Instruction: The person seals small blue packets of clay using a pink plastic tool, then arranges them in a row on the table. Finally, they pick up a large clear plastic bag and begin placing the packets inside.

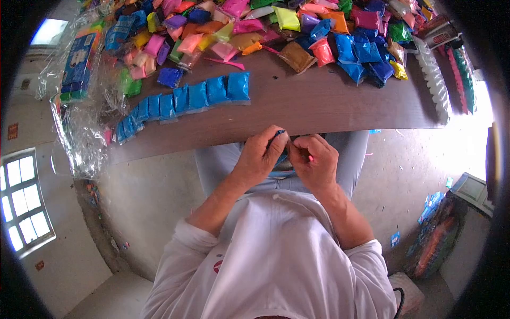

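Both hands are close together over my lap, just in front of the table's near edge. My left hand [261,154] is closed, with a bit of dark blue material [280,133] showing between thumb and fingers. Beside it, my right hand [314,159] has its fingers pinched together near the same spot; what they grip is too small to make out. Beyond my left hand, a curved row of several blue packets [181,99] lies on the brown table [329,101]. A single dark blue packet [170,77] rests behind that row.
A large heap of colourful packets [234,37] spans the table's far side. Clear plastic wrapping [85,138] hangs over the left edge, beside a packaged set [79,61]. White [433,80] and pink strips [458,80] lie at the right.
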A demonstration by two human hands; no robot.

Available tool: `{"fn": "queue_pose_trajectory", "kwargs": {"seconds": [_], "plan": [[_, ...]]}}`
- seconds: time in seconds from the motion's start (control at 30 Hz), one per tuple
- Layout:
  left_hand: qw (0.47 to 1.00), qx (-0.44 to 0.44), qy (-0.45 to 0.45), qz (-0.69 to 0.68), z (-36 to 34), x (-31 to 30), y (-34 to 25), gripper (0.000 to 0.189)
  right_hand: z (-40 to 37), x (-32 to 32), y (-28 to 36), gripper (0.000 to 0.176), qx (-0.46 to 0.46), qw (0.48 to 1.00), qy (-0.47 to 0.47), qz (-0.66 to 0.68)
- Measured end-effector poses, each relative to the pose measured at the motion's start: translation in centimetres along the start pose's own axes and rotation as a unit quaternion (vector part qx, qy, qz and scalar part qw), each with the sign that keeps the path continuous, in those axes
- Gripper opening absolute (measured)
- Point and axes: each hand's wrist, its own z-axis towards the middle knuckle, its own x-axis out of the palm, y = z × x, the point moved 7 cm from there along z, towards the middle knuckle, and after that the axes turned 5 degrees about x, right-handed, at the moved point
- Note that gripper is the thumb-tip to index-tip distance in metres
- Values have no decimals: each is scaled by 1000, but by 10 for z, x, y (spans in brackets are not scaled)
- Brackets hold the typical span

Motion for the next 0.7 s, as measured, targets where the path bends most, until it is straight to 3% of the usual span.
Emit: {"fn": "queue_pose_trajectory", "kwargs": {"seconds": [0.13,0.2,0.23,0.3,0.33,0.4,0.7], "plan": [[1000,-3,9,17,-1,0,1,26,-4,3,-16,10,108,991,27,75],[1000,10,-17,-7,-2,-1,1,27,-10,11,-29,9,228,947,54,220],[1000,10,-16,-8,-2,-1,0,27,-10,10,-30,9,228,947,53,220],[999,-32,-5,-10,-4,-2,3,27,-15,15,-40,15,319,888,73,324],[999,-33,-5,-10,-3,-2,2,27,-14,15,-41,15,319,887,74,324],[999,-34,-8,-20,-4,-3,1,28,-19,23,-47,19,387,799,87,452],[1000,-11,-12,-6,-3,-3,-2,29,-18,26,-48,20,386,798,164,432]]}}
